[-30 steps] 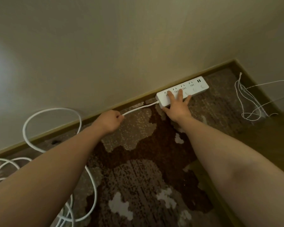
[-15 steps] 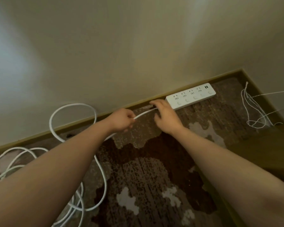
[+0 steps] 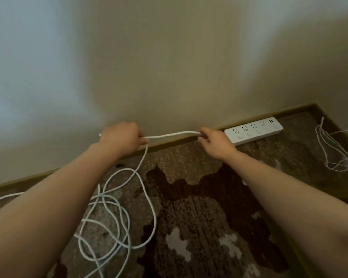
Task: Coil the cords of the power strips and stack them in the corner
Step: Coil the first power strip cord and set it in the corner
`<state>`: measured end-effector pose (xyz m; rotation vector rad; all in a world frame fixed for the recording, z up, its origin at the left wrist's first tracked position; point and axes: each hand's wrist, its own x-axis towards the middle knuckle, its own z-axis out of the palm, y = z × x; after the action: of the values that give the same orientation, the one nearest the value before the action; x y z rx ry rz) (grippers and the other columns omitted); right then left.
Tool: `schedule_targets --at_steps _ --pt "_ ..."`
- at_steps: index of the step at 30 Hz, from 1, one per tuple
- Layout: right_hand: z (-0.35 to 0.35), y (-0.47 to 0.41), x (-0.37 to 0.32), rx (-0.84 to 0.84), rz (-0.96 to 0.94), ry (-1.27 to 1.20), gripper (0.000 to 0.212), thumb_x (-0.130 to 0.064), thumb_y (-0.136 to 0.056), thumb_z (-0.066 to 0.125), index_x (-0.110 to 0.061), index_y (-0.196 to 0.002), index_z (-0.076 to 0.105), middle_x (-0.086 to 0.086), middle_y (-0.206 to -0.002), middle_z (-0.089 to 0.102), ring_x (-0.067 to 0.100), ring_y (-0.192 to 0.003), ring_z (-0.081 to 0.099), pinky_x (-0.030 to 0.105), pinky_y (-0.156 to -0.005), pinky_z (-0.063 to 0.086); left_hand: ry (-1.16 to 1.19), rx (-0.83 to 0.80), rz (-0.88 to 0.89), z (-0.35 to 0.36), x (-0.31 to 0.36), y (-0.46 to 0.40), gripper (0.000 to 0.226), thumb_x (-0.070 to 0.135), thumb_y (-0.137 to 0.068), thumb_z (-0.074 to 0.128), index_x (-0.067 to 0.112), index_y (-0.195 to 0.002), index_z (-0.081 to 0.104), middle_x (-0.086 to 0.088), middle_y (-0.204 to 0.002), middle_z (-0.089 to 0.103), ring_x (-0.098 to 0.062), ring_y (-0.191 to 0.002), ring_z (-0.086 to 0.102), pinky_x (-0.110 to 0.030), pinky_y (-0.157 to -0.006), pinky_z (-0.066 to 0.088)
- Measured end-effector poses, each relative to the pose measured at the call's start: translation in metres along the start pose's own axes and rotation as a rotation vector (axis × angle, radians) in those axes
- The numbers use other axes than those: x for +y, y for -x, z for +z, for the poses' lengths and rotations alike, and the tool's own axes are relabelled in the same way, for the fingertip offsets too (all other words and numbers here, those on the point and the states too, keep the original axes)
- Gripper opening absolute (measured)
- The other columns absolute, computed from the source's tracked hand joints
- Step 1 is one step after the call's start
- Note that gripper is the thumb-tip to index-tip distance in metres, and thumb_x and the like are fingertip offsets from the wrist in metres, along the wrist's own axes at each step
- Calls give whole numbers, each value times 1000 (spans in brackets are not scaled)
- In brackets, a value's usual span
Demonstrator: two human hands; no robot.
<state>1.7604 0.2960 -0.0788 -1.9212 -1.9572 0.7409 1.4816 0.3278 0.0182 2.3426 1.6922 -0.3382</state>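
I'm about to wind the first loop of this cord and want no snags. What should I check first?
1. Left hand grips the cord: ok.
2. Right hand pinches the cord near the power strip: ok.
3. Stretch between the hands free of kinks: ok.
4. Slack on the carpet untangled: not ok, loops overlap.
5. Plug end free: cannot tell.

Both arms extended forward; left hand (image 3: 122,137) and right hand (image 3: 215,143) raised, fingers curled, pinching.
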Motion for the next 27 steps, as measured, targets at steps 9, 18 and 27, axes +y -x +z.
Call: schedule_targets --at_steps 9,18,27 --pt "-36 4 -72 146 -225 -147 21 -26 -103 47 -15 -99 64 -6 -74 55 14 -69 51 31 -60 33 356 310 41 -45 -41 28 29 40 -90 58 15 -80 69 -3 -62 56 -26 -66 55 -34 -59 39" --pt "-55 17 -113 62 -246 -349 26 -29 -104 44 -15 -98 66 -12 -67 49 3 -62 44 27 -60 35 774 374 86 -54 1 36 23 32 -91 57 26 -72 69 9 -45 46 -2 -45 41 -25 -54 36" --pt "-55 13 -101 315 -26 -457 28 -25 -104 43 -16 -81 57 -4 -67 47 10 -64 42 26 -59 35 863 167 79 -16 -28 44 30 23 -99 44 18 -77 63 1 -58 45 -12 -55 42 -26 -59 37"
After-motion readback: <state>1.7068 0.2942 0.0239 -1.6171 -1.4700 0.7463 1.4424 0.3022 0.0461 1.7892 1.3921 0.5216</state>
